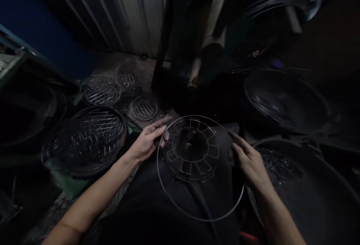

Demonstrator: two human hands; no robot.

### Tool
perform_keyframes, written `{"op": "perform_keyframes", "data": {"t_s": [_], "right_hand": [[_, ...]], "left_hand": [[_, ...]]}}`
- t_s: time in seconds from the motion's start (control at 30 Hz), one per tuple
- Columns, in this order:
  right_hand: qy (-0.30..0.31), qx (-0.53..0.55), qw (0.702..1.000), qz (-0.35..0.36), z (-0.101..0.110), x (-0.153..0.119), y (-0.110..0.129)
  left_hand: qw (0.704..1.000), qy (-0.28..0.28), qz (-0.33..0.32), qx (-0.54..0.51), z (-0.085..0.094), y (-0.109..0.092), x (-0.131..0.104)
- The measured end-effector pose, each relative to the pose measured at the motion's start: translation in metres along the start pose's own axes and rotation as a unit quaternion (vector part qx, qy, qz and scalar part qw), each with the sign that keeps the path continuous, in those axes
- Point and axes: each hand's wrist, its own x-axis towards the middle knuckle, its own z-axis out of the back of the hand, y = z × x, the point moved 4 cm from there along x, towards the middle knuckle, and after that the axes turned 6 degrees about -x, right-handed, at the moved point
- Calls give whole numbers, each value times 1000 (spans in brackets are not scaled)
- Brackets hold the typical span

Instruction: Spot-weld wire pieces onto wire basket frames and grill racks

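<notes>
The big wire ring [208,220] is up in front, between the two hands. The left hand [144,142] pinches its left side. The right hand [250,158] is at its right side, but I can't tell if its grip is shut. A loopy wire frame [191,161] shows inside the ring. Past the right hand, a big dark bowl [317,188] has little dark bits. Farther off, a small round rack [144,108] lies before a bumpy wall [140,16].

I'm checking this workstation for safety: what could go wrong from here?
The large wire ring overlaps the looped wire frame in this view, so the two might snag if either shifts. The left hand and right hand are bare and close to the wire, so a rough end could scratch them, though none can be made out. The dim light may also make thin wire easy to misjudge.
</notes>
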Motion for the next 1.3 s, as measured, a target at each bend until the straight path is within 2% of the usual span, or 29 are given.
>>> {"op": "perform_keyframes", "data": {"t_s": [0.03,0.1,0.2,0.3,0.47,0.63,0.77,0.83,0.93,1.03,1.1,1.17,1.23,1.3], "right_hand": [[10,-22,1000,8,-12,4,-4],[-1,-79,997,13,-26,13,-14],[-21,-110,994,-1,-36,23,-24],[-14,-132,991,-29,-45,29,-25],[-6,-156,986,-64,-49,31,-23],[-10,-147,989,-14,-47,29,-30],[3,-102,993,53,-48,25,-32],[15,-96,993,62,-48,22,-31],[20,-85,995,53,-47,22,-33],[-7,-82,995,53,-49,28,-33],[-46,-85,994,58,-49,31,-27],[-82,-79,991,68,-43,29,-15],[-108,-58,989,86,-26,22,-2],[-140,-38,985,96,9,13,0]], "left_hand": [[998,-45,-21,48,13,4,4],[975,-113,-79,176,32,11,16],[920,-146,-155,327,44,23,36],[900,-147,-153,382,50,39,48],[908,-79,-66,406,57,63,44],[910,-55,-60,407,56,65,38],[876,-61,-63,475,52,64,42],[865,-53,-60,495,49,65,41],[871,-41,-67,485,47,65,40],[878,-57,-76,469,50,57,41],[885,-69,-89,452,46,41,42],[897,-71,-117,420,33,17,38],[912,-67,-144,377,16,-7,30],[919,-43,-178,349,-1,-23,25]]}}
